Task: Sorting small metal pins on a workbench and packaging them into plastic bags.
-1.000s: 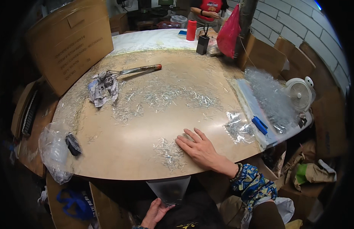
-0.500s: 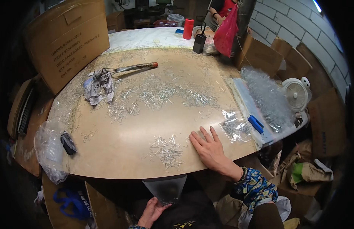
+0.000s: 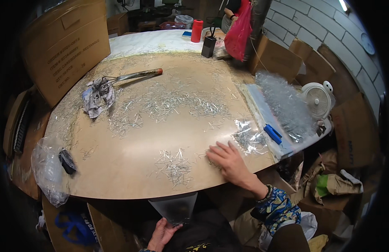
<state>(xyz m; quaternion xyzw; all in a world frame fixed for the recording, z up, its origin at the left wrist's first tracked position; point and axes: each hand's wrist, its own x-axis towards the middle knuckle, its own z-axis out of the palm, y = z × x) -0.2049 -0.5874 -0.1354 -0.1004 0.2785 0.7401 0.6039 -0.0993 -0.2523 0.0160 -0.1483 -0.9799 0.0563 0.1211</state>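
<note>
Under the table's near edge, my left hand grips the lower end of a translucent plastic bag, its mouth up against the edge. My right hand rests on the brown tabletop, fingers slightly bent and apart, with a few thin metal pins partly beneath them. To its left is a small heap of shiny metal pins. Beyond it spreads a larger scatter of the same pins. Just right of the hand lies a clear packet of pins.
At the far left are a small hand rake and crumpled paper. A large carton stands behind them. On the right sit a blue clip-like tool, clear plastic bags and a white fan. Someone stands across the table.
My right hand has gone from lying flat to bent fingers, drawn over a few pins. My left hand still holds the bag. The whole view has shifted slightly.
</note>
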